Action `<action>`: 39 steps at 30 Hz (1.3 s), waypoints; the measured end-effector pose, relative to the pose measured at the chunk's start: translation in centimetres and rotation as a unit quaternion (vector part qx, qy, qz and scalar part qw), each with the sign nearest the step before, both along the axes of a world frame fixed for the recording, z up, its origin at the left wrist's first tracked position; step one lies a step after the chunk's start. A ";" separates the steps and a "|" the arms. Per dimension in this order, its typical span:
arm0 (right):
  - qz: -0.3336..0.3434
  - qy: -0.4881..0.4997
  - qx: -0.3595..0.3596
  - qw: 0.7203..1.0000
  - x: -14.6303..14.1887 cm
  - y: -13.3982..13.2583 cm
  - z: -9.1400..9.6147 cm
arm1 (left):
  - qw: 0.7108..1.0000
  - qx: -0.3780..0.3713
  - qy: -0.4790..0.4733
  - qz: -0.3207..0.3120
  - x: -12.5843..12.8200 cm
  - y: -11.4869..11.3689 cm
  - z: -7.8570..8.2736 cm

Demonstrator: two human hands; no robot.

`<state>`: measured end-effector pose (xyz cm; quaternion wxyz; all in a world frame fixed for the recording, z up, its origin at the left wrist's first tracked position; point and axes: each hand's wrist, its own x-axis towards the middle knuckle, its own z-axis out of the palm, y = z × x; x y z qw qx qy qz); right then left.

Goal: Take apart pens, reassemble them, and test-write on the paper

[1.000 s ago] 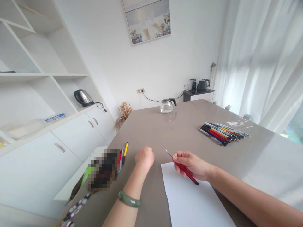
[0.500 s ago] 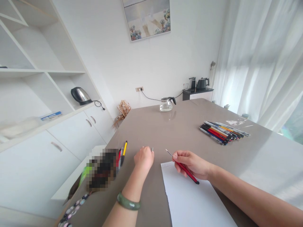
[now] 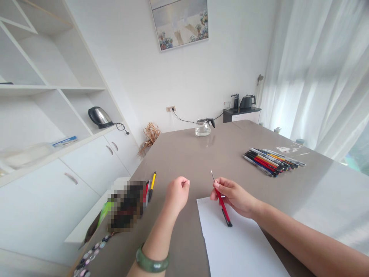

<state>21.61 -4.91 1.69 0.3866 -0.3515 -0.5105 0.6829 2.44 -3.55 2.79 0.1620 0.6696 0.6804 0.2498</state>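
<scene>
A red ballpoint pen (image 3: 225, 212) with a black end and clip is pinched between the thumb and fingers of my right hand (image 3: 235, 195). Its thin refill (image 3: 212, 176) sticks out bare at the front, pointing up and away from me. My right hand is over the top part of a white sheet of paper (image 3: 239, 246). To the left of the sheet, my left hand (image 3: 177, 192) is closed above the table; whatever its fingers hold is hidden. A green bangle (image 3: 152, 261) circles the left wrist.
Several pens (image 3: 271, 161) lie in a row on the brown table (image 3: 178, 154) at right. A yellow pen (image 3: 152, 186) lies near the left edge beside a blurred dark item (image 3: 128, 206) and a beaded strand (image 3: 95, 252). A glass pot (image 3: 203, 129) stands at the back.
The red pen has swung more upright in my right hand, its refill tip moving right and up. My left fist has turned, and the small grey piece that showed at its fingers is hidden now.
</scene>
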 end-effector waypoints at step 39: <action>-0.170 -0.046 0.031 0.984 2.5 3.3 -0.1 | 0.815 -0.091 -0.564 -0.096 2.2 -3.2 0.6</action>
